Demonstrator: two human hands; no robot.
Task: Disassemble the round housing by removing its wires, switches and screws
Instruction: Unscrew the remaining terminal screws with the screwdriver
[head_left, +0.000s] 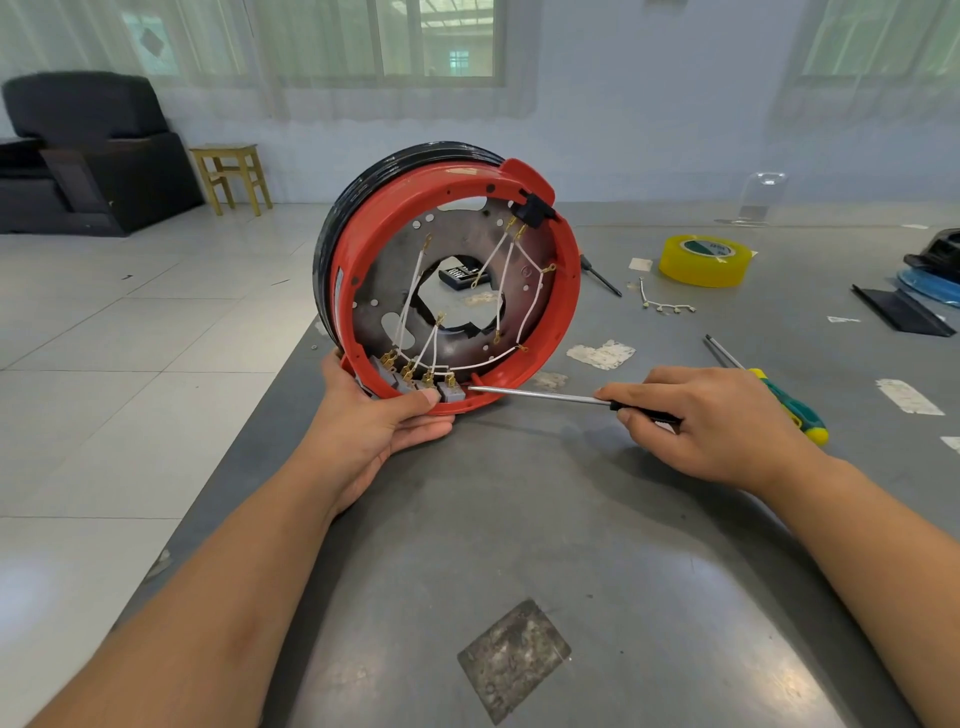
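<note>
The round housing (563, 291), red-rimmed with a black outer band, stands on edge on the grey table. White wires (506, 262) with brass terminals cross its metal plate. A row of grey switches (451, 391) sits inside the bottom rim. My left hand (384, 415) grips the lower rim, thumb on top beside the switches. My right hand (711, 421) holds a black-handled screwdriver (540, 396), its tip at the right end of the switch row.
A second screwdriver with a green and yellow handle (789, 410) lies just beyond my right hand. A yellow tape roll (706, 260), a loose wire piece (667, 305), another tool (602, 278) and black and blue parts (930, 280) lie at the back right. The table edge (228, 467) runs at the left.
</note>
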